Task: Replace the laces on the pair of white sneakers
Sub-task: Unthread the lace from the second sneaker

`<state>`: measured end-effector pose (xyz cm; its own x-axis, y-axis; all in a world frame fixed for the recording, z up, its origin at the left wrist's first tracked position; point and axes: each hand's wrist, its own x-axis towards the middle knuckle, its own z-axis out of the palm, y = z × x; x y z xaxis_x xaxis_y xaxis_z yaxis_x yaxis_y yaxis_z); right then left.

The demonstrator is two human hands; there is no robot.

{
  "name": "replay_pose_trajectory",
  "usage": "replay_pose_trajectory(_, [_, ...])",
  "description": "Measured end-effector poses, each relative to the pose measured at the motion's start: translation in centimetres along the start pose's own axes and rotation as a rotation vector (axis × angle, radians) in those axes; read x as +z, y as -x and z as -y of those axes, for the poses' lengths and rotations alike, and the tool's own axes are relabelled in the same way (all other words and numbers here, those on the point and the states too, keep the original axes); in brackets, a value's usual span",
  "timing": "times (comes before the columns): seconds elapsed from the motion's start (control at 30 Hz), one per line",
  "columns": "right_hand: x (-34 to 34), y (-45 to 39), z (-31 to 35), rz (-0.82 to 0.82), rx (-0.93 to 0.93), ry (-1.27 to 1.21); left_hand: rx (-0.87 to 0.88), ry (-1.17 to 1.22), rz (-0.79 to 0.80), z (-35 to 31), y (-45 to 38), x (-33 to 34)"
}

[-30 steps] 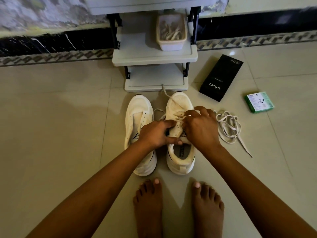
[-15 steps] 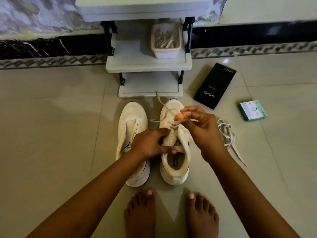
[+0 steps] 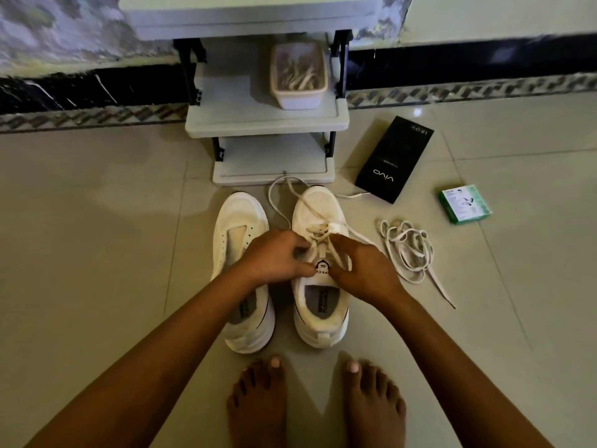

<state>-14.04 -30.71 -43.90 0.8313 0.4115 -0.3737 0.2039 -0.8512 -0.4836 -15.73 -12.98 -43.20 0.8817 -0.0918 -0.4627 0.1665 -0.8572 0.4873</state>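
White lace (image 3: 318, 229) between curled fingers (image 3: 298, 245).

A pale tiled floor (image 3: 97, 253) carries two white mesh sneakers (image 3: 318, 270) side by side, a loose coil of white flat lace (image 3: 408, 250) to their right, a black rectangular cardboard box (image 3: 394, 158), a small green-and-white carton (image 3: 465, 204), two bare feet (image 3: 258, 405), and a grey plastic tiered shelf (image 3: 265, 124) holding a pale rectangular tub (image 3: 298, 100) of laces.

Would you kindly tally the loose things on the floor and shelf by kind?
White sneakers: 2
Loose lace bundles on the floor: 1
Boxes: 2, black and green
Tubs holding laces: 1
Total: 6
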Motion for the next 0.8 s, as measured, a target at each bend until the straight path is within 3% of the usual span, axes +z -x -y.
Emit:
replay_pose_trajectory(0.17, [0.3,0.7,-1.4,-0.098,-0.020,-0.437,-0.076,0.440,-0.040,1.2,0.2,-0.1])
replay_pose_trajectory(0.27, [0.8,1.0,-1.4,-0.065,-0.045,-0.374,-0.092,0.472,-0.076,1.2,0.4,0.3])
replay_pose_trajectory(0.37, [1.4,1.1,-1.3,0.001,-0.136,-0.123,-0.072,0.312,-0.221,0.6,0.5,0.9])
replay_pose_trajectory(0.47, [1.8,1.2,-0.8,0.049,-0.165,0.108,0.005,0.005,-0.354,-1.0,0.8,1.5])
replay_pose_trajectory(0.6, [2.8,1.0,-0.3,0.011,-0.114,0.278,0.000,-0.390,-0.404,-2.7,0.6,2.1])
replay_pose_trajectory(0.7, [3.5,0.9,-0.5,-0.001,-0.115,0.286,0.014,-0.481,-0.436,-2.9,0.3,1.9])
replay_pose_trajectory(0.8, [3.6,0.7,-0.7,0.004,-0.126,0.282,0.055,-0.570,-0.350,-3.5,-0.1,2.1])
